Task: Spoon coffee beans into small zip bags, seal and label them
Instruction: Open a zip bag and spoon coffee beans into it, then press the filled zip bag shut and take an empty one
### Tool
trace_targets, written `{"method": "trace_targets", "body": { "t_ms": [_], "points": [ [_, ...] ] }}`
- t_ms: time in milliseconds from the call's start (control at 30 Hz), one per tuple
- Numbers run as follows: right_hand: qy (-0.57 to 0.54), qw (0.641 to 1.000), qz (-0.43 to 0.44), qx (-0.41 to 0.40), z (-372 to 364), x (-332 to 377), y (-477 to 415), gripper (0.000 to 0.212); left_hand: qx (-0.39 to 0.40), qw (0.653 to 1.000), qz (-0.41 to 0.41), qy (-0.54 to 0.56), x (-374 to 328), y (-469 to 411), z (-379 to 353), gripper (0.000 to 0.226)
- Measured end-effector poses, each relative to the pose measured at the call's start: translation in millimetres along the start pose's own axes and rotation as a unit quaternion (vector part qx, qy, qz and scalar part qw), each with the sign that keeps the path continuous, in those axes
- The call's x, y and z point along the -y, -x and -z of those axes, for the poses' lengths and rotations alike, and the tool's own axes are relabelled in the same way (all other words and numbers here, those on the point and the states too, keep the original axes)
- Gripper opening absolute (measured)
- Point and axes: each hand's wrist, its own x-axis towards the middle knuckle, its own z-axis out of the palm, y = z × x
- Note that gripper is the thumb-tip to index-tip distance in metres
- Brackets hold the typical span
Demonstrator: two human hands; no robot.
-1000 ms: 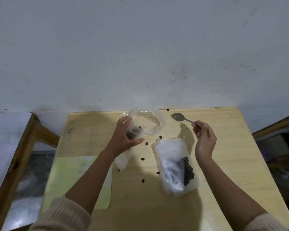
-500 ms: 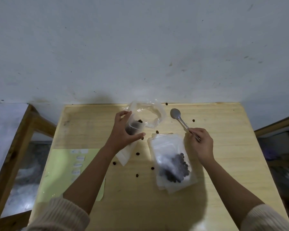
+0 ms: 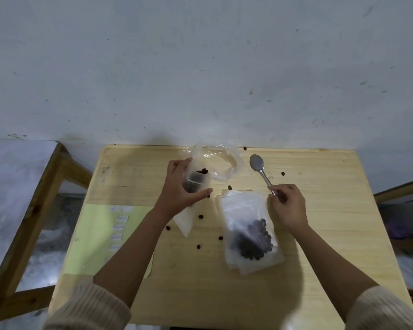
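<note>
The small zip bag (image 3: 199, 181) stands open-mouthed in my left hand (image 3: 178, 190), fingers curled round its far side and thumb across the near side, a few coffee beans (image 3: 202, 171) showing inside. Its lower corner reaches the table (image 3: 332, 210). My right hand (image 3: 289, 207) grips the handle end of the spoon (image 3: 262, 175), bowl pointing away, well apart from the bag. Just under that hand lies a filled bag (image 3: 248, 236) on a stack of others. Loose beans (image 3: 201, 216) lie scattered between. A crumpled clear bag (image 3: 224, 163) sits behind, and a yellow label sheet (image 3: 93, 236) lies to the left.

scattered beans (image 3: 201, 216) and stacked bags (image 3: 242, 208) seemingly clutter the table (image 3: 332, 210).
</note>
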Motion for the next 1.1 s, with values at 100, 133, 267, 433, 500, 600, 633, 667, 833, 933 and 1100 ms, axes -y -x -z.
{"method": "trace_targets", "body": {
  "t_ms": [100,133,267,433,500,600,633,667,833,933,1100],
  "points": [
    [0.016,1.000,-0.002,0.003,3.7,0.5,-1.0,0.022,0.007,1.000,-0.009,0.003,-5.0,4.5,4.5,0.094],
    [0.017,1.000,-0.006,-0.009,5.1,0.8,-0.4,0.020,0.009,1.000,-0.012,0.005,-7.2,5.8,5.9,0.092],
    [-0.069,0.995,-0.027,-0.069,10.4,28.7,7.5,0.014,0.016,0.999,-0.037,0.009,-18.5,8.3,10.7,0.092],
    [-0.192,0.976,0.084,0.056,11.6,117.4,21.5,0.015,0.001,0.998,-0.062,0.032,-35.5,10.7,8.4,0.094],
    [-0.185,0.966,0.128,0.130,14.4,146.4,25.5,0.016,-0.033,0.995,-0.087,0.038,-42.3,10.8,6.1,0.090],
    [-0.134,0.960,0.169,0.180,20.6,173.4,26.6,0.019,-0.053,0.993,-0.088,0.064,-53.5,11.5,8.2,0.092],
    [-0.110,0.960,0.180,0.186,22.0,179.0,26.3,0.018,-0.052,0.993,-0.085,0.069,-57.2,12.4,10.5,0.094],
    [-0.093,0.960,0.188,0.186,23.0,183.7,26.5,0.016,-0.051,0.992,-0.086,0.070,-60.5,13.5,12.3,0.095],
    [-0.046,0.972,0.183,0.141,25.4,197.0,24.5,0.007,-0.041,0.992,-0.093,0.079,-71.3,20.2,25.6,0.098],
    [-0.048,0.978,0.186,0.076,31.4,203.6,22.5,0.008,-0.031,0.988,-0.078,0.134,-73.3,23.1,41.5,0.078],
    [-0.073,0.976,0.206,0.018,43.2,214.4,21.7,0.008,-0.102,0.970,-0.099,0.197,-85.7,19.3,62.8,0.024]
  ]
}}
